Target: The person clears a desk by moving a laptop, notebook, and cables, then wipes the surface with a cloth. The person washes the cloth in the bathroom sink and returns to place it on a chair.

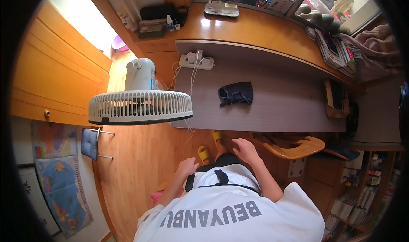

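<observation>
My left hand (188, 166) hangs over the wooden floor beside my waist, fingers loosely bent and nothing seen in it. Between the desk's front edge and my body, my right hand (245, 150) is raised with its fingers apart, holding nothing. Neither hand touches the grey desk (281, 98). On that desk lies a folded dark cloth item (235, 93) with thin grey straps or cords. A white power strip (196, 61) with plugs and white cables sits at the desk's back left. Black straps cross the front of my white shirt.
A white electric fan (140, 108) stands left of the desk, its cage beside the desk edge. A wooden chair (297, 147) is at the desk's front right. Loose cables hang to the floor near my yellow slippers (203, 154). A blue-cushioned stool (89, 144) stands by the left wall.
</observation>
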Tool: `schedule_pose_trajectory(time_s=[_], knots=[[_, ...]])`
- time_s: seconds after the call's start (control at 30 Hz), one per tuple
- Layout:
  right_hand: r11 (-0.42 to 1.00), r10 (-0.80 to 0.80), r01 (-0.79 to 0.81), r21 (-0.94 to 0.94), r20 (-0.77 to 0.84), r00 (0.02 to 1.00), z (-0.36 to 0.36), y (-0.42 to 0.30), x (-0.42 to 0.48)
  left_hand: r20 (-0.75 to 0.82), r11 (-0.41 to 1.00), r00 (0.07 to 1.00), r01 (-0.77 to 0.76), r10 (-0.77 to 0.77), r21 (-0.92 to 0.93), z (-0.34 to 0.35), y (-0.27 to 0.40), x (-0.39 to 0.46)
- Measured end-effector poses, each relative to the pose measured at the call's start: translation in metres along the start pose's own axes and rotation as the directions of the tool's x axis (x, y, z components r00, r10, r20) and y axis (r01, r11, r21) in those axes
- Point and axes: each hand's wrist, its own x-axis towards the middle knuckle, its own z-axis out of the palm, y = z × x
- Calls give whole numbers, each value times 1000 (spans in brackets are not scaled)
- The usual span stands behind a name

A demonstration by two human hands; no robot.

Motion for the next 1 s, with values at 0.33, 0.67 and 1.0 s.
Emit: schedule_pose_trajectory(time_s=[0.33, 0.67, 1.0], knots=[[995, 50, -50, -90, 2, 999, -58, 28, 43, -633, 620, 441, 781, -637, -80, 24, -77, -26], [985, -112, 97, -145, -99, 989, -104, 55, 138, -723, 153, -493, 766, -483, -625, -16, -142, -141], [576, -66, -212, 790, 303, 951, -28, 60, 221, -270, 820, 884, 187, -381, -541, 56, 2, 6]])
